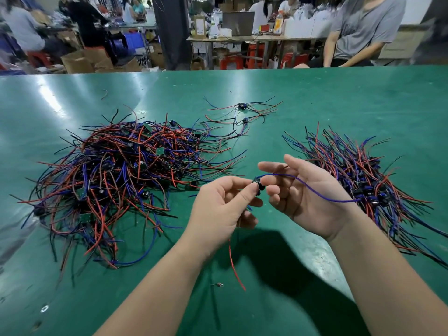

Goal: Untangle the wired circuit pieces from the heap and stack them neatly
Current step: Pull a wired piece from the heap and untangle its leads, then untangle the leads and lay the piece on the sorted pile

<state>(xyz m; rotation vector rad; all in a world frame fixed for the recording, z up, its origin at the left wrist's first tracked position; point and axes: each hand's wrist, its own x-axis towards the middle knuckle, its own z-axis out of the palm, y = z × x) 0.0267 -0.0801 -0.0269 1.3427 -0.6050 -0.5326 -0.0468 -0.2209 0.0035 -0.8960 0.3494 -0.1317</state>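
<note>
Holding one circuit piece [259,186] clear of the tabletop [315,98], just right of the heap [116,180], the left hand [223,207] pinches the small dark board between thumb and forefinger. Its other fingers [252,203] curl underneath.

The right hand [308,197] lies palm-up, further right of the heap. Its fingers [269,167] are relaxed and loosely spread, and one fingertip touches the piece.

Wire routing:
- A blue wire [315,189] runs from the piece across the right palm, away from the heap.
- A red wire [235,267] hangs below the left hand, right of the heap's near edge.

The heap is a tangled mass of red, blue and black wires resting on the tabletop, with small green and dark boards showing among them.

Well to the right of the heap, past both hands, lies the sorted stack [363,185]. Its dark boards are grouped together and its wires fan out in roughly one direction. The blue wire's far end reaches this stack's near edge.

Behind the heap and to its right, a few loose pieces [242,115] lie apart. A short stray wire [104,94] lies behind the heap. A small component [219,284] lies nearer than the heap, to its right.
</note>
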